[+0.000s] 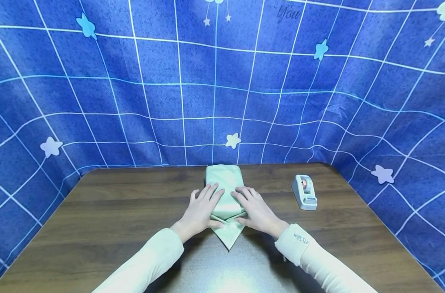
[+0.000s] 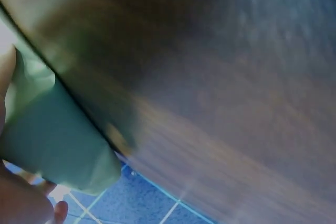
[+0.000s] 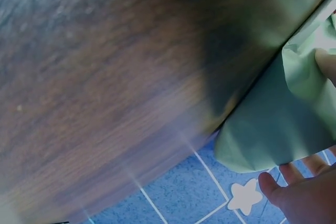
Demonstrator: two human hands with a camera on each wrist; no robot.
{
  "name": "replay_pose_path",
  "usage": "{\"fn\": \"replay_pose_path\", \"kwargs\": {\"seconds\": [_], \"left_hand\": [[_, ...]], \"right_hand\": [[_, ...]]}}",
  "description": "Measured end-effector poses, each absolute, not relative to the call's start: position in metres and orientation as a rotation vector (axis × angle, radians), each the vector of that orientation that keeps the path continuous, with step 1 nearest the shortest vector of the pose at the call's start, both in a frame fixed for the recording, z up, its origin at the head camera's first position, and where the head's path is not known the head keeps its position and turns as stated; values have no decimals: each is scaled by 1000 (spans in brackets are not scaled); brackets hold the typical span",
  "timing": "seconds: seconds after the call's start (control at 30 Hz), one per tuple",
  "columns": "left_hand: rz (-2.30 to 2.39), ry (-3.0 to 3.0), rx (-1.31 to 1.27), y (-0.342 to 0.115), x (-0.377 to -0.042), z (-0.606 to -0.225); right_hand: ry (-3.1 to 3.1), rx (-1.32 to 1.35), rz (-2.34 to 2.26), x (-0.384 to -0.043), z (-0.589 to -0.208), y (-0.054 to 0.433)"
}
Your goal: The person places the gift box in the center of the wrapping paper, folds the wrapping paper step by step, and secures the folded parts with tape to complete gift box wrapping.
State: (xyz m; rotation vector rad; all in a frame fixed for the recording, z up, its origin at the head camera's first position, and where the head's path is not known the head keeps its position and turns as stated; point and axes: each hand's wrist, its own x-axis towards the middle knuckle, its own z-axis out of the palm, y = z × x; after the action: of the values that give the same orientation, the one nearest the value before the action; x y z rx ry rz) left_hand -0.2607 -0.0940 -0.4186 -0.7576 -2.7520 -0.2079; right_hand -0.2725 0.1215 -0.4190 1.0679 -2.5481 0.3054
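While the left hand (image 1: pixel 201 207) rests with outstretched, ungrasping fingers on the left side of the parcel (image 1: pixel 226 199), which lies on the table (image 1: pixel 134 211), flap (image 1: pixel 228 236) at its near end, the right hand (image 1: pixel 258 211), likewise outstretched, rests on its right side, a tape dispenser (image 1: pixel 303 193) standing right of it.

A box-shaped package (image 1: pixel 227 203) in pale green wrapping, which looks like smooth paper with a slight sheen, lies lengthwise on the bench (image 1: pixel 134 195), pointing away from the person, its far end close to the bench's back edge. Its upper face is broad and mostly smooth, its far corners look soft and rounded, and its sides show a duller, shaded green in both wrist views. At the near end the wrapping is creased and gathered into a triangular flap (image 1: pixel 228 238) whose tip points toward the person; whether that tip touches the bench cannot be told.
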Motion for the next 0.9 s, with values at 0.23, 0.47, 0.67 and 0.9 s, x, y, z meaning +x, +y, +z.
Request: {"fn": "replay_pose_path", "kwargs": {"seconds": [0.23, 0.47, 0.67, 0.9], "left_hand": [[-228, -2752, -734, -92, -261, -421], [-175, -2746, -717, -92, -263, -424], [-159, -2749, -708, -91, -263, -424], [-156, -2756, -702, -91, -263, -424]], "right_hand": [[-2534, 1068, 311, -272, -420, 121], [-2545, 1074, 309, -272, -420, 121], [-2603, 1114, 348, -271, -416, 126], [-2605, 1237, 395, -272, -413, 137]]}}
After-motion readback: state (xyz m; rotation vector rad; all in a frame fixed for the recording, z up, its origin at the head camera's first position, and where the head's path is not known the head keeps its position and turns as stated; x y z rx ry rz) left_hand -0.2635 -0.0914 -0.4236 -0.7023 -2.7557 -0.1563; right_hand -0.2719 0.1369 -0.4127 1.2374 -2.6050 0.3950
